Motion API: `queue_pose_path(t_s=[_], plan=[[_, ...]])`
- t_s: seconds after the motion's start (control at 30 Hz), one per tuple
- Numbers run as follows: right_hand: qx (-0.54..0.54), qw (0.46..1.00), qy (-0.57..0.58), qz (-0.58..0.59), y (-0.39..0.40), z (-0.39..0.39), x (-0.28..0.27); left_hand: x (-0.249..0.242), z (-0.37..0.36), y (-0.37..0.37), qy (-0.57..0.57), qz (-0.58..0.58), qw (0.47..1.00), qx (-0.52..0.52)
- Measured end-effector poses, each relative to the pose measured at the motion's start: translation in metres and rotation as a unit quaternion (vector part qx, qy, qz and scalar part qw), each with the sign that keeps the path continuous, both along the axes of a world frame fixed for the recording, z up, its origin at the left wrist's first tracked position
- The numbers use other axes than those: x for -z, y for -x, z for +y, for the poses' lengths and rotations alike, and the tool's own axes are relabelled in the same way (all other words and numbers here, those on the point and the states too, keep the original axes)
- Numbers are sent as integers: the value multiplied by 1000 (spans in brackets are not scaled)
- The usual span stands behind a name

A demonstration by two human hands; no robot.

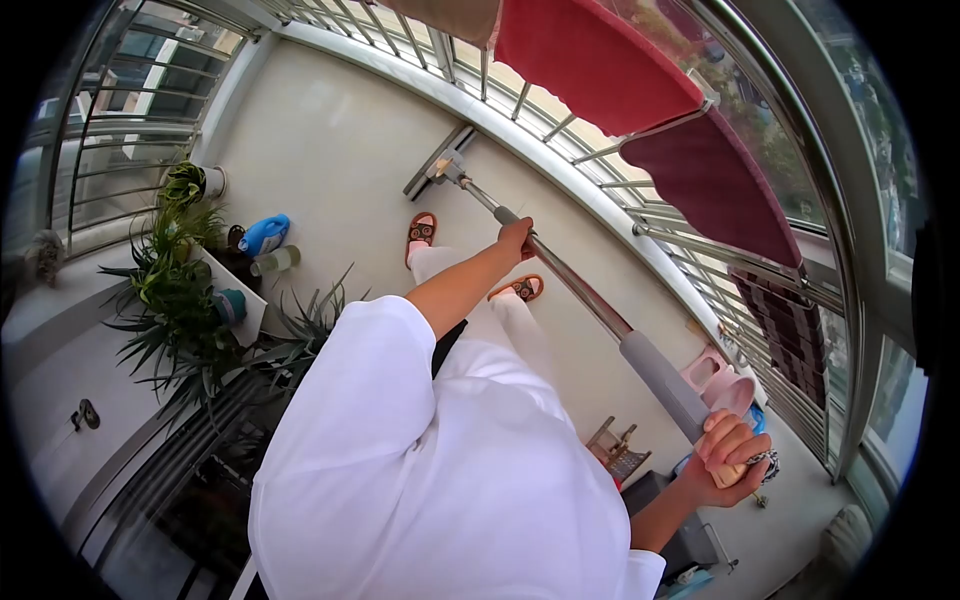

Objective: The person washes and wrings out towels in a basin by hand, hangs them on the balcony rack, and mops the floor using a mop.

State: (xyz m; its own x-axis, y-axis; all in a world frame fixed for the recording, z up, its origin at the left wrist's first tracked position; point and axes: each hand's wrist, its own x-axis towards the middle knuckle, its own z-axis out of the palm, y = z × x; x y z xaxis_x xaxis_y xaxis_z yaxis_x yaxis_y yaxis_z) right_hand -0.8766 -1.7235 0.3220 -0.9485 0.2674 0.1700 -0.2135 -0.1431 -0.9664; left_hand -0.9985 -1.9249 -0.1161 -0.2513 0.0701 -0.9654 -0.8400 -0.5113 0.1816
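A long-handled flat mop slants across the view, from upper middle to lower right. My left hand is closed round its metal pole, near the small grey grip. At the handle's top end, beyond the thick grey sleeve, my right hand is wrapped round the tip, where a patterned cord loop shows. The narrow grey mop head rests on the pale floor, ahead of my sandalled feet. Its underside is hidden.
Potted plants, a blue bottle and a clear jar stand on the left. Railings line the far and right sides, with red cloths hanging over them. Pink slippers and a small wooden chair are at lower right.
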Motion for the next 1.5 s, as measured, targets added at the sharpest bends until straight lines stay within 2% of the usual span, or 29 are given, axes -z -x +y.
queue_pose_path(t_s=[0.1,0.23,0.33,0.37,0.43,0.5,0.57,0.6,0.7,0.73,0.8,0.87,0.9,0.93,0.97,1.03,1.17,1.27,1.37,1.4,1.5], plan=[[82,996,-24,-28,-50,49,-20,-12,74,-46,2,-15,995,98],[101,993,-43,-37,-89,86,-59,-55,139,-97,-43,-50,985,160],[72,996,-50,-27,-93,96,-77,-60,156,-109,-111,-90,984,110],[43,998,-54,-10,-90,100,-77,-59,156,-106,-134,-109,984,52],[-16,998,-61,23,-75,104,-76,-58,139,-97,-178,-149,971,-63],[-187,979,-42,72,-61,115,-80,-74,109,-93,-255,-112,952,-127],[-379,919,-1,105,-45,126,-85,-106,78,-94,-299,-72,932,-190],[-518,849,12,107,-30,137,-84,-115,63,-94,-318,-63,913,-247],[-544,828,29,131,0,92,-79,-144,5,-81,-345,48,871,-346],[-590,796,16,135,17,73,-74,-138,-15,-75,-325,114,869,-356],[-601,787,36,135,28,36,-46,-126,-63,-63,-354,160,794,-468],[-564,817,69,98,32,-18,-30,-94,-113,-51,-366,232,729,-529],[-590,799,71,92,41,-34,-12,-86,-140,-47,-380,259,703,-542],[-514,857,26,34,36,-63,-20,-68,-166,-43,-376,292,674,-564],[-496,868,12,13,38,-86,-15,-75,-183,-41,-312,319,695,-564],[-498,865,38,42,42,-123,24,-44,-225,-39,-234,315,726,-564],[-501,862,56,46,45,-182,61,43,-307,-62,-144,228,821,-503],[-510,858,50,28,47,-199,70,28,-325,-74,-77,131,920,-361],[-472,877,89,1,58,-193,82,41,-337,-60,8,40,948,-316],[-468,879,90,11,62,-191,85,50,-347,-58,-5,37,958,-285],[-424,899,82,79,69,-207,74,40,-353,-42,22,-22,958,-285]])
